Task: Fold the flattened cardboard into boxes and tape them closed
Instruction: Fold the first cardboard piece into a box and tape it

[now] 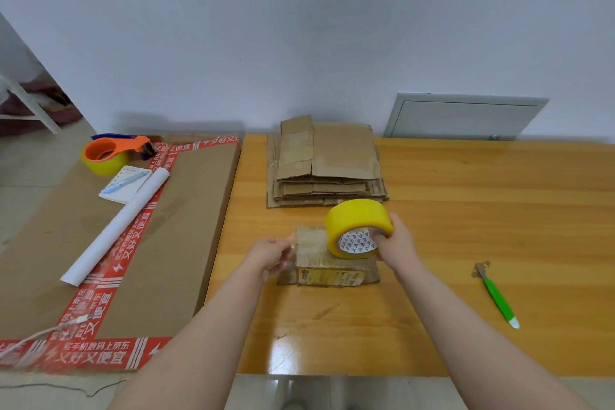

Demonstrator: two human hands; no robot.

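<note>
While the strip is stretched between our two hands, the risks lie mostly in the tape itself.

Grip: our right hand (396, 243) grasps the yellow tape roll (357, 223), with fingers hooked into its core. The roll stands on edge on top of the small box (332, 271). Our left hand (273, 255) pinches what looks like the free tape end (293, 245) at the box's left end. The film is clear and hard to trace, so we cannot tell how much is stuck down.

Position: the box sits on the wooden table (466, 210), between our hands and just in front of the stack of flattened cardboard (326, 163).

Risks, as we judge them:
- If the left pinch slips, the end could spring back onto the roll or fold onto itself, and we would have to find the edge again.
- Neither hand pins the box. A pull on the roll could drag or tip it, since it looks light, and the strip would land crooked or miss the seam.
- Uneven tension could leave wrinkles or bubbles, so the flaps might lift.
- The green-handled cutter (497, 296) lies well to the right, out of easy reach. Freeing a hand to fetch it means releasing either the roll or the end, and the tape could slacken.
- Tearing by hand instead risks a ragged edge.
</note>
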